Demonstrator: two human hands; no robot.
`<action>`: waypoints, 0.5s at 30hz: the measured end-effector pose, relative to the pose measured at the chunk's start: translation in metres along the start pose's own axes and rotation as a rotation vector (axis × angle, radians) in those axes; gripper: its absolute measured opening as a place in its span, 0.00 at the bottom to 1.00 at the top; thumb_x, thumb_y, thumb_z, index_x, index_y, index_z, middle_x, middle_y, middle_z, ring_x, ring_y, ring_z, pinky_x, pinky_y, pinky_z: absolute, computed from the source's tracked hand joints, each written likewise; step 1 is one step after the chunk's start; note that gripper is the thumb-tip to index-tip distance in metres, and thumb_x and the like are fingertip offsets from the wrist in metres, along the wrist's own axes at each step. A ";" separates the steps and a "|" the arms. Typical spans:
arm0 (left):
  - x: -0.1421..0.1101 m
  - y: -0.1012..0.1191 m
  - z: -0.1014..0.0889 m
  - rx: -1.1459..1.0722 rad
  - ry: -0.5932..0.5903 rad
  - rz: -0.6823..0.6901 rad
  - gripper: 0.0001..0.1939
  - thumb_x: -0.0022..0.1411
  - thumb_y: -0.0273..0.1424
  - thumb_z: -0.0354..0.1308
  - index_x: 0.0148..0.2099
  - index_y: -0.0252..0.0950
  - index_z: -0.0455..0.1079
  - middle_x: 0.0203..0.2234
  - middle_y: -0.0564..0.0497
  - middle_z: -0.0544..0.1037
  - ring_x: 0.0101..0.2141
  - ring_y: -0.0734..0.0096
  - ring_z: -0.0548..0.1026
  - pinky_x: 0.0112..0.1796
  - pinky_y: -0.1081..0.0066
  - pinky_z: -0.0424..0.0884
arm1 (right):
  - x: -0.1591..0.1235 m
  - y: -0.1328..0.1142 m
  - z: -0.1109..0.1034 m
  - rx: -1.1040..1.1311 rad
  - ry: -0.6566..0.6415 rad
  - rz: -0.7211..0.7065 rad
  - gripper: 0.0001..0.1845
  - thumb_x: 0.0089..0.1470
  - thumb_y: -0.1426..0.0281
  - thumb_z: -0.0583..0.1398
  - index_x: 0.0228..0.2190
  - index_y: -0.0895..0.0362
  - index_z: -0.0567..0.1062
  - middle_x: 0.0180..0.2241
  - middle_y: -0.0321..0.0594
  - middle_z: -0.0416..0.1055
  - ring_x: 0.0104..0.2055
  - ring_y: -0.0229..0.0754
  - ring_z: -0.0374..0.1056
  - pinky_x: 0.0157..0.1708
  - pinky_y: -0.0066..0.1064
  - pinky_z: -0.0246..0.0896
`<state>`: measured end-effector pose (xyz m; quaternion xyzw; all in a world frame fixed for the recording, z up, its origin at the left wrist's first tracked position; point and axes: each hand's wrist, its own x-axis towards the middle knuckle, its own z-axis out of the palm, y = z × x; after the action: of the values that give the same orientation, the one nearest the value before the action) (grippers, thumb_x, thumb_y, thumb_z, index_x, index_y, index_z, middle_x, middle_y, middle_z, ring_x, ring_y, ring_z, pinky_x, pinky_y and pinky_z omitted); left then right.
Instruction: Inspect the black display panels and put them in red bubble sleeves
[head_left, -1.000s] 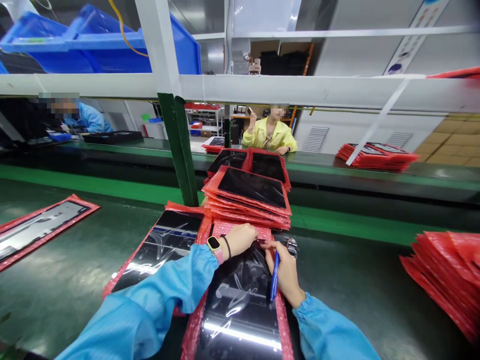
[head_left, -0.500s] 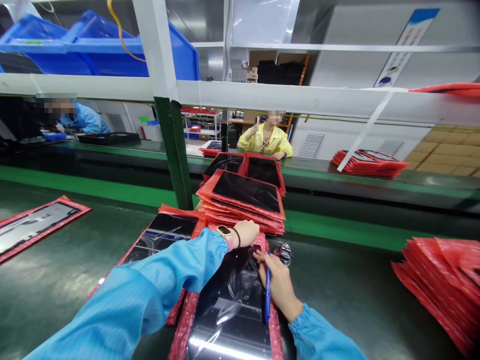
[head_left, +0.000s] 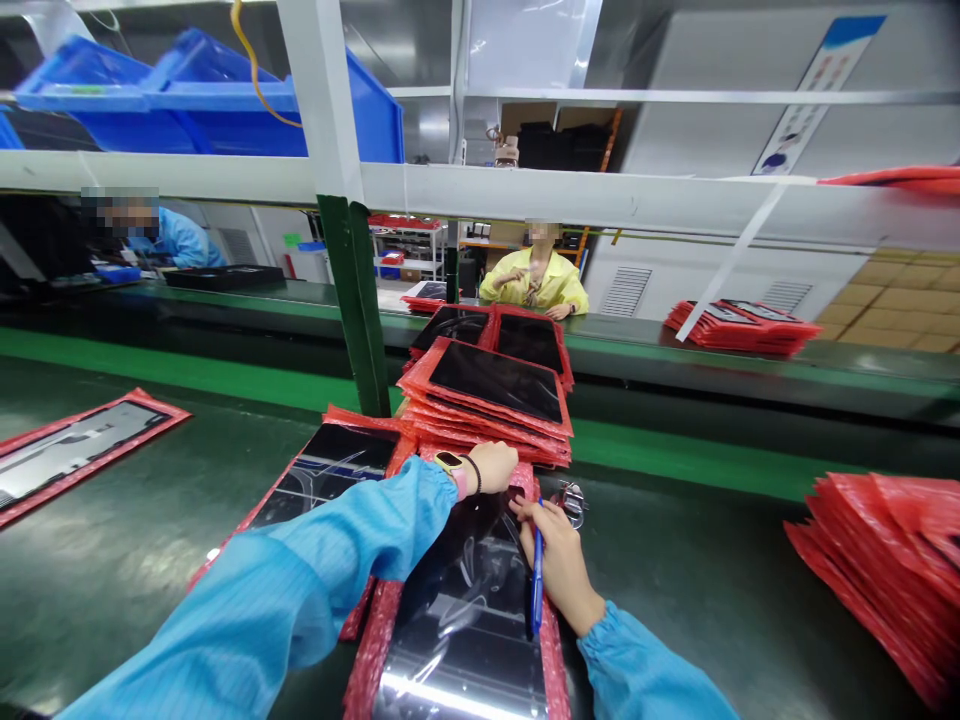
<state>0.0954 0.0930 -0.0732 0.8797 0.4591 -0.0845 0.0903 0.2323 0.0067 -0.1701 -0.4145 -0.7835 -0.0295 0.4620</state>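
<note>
A dark glossy panel point(head_left: 457, 600), its surface wrinkled like clear film, lies on red bubble wrap point(head_left: 367, 640) in front of me. My left hand point(head_left: 493, 468) is curled at the panel's far edge, and its fingertips are hidden behind the hand. My right hand point(head_left: 559, 560) holds a blue pen point(head_left: 536, 590) pointing back toward me, while its fingertips touch the panel's upper right corner. Just beyond my right hand lies a small shiny clear-and-metal object point(head_left: 572, 503) that I cannot make out.
Stacked red-wrapped panels point(head_left: 495, 385) stand just ahead. Another dark panel point(head_left: 330, 465) is under my left forearm. A red-wrapped pile point(head_left: 885, 570) stands at right, a silvery panel point(head_left: 82, 450) at left. A green post point(head_left: 354, 310) rises ahead; a person in yellow point(head_left: 536, 280) sits opposite.
The view has shifted slightly. Both hands stay nearly in place at the panel's far end. The person in yellow has lowered a raised hand.
</note>
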 end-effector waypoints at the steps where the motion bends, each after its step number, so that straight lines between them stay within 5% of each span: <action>1: 0.000 0.000 0.001 -0.006 0.002 -0.001 0.17 0.65 0.35 0.56 0.53 0.34 0.67 0.49 0.44 0.73 0.44 0.62 0.74 0.44 0.57 0.73 | 0.000 0.000 0.000 -0.001 0.000 -0.002 0.15 0.52 0.81 0.52 0.35 0.52 0.71 0.37 0.43 0.81 0.37 0.48 0.78 0.42 0.47 0.71; 15: 0.001 -0.010 -0.004 -0.143 -0.060 0.056 0.16 0.65 0.35 0.56 0.52 0.35 0.68 0.48 0.45 0.73 0.43 0.63 0.75 0.43 0.58 0.74 | 0.001 -0.002 -0.002 0.003 -0.012 0.010 0.14 0.51 0.82 0.52 0.33 0.53 0.71 0.38 0.44 0.80 0.40 0.49 0.77 0.43 0.47 0.70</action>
<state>0.0878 0.1006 -0.0700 0.8806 0.4363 -0.0754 0.1688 0.2321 0.0054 -0.1671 -0.4177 -0.7842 -0.0236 0.4584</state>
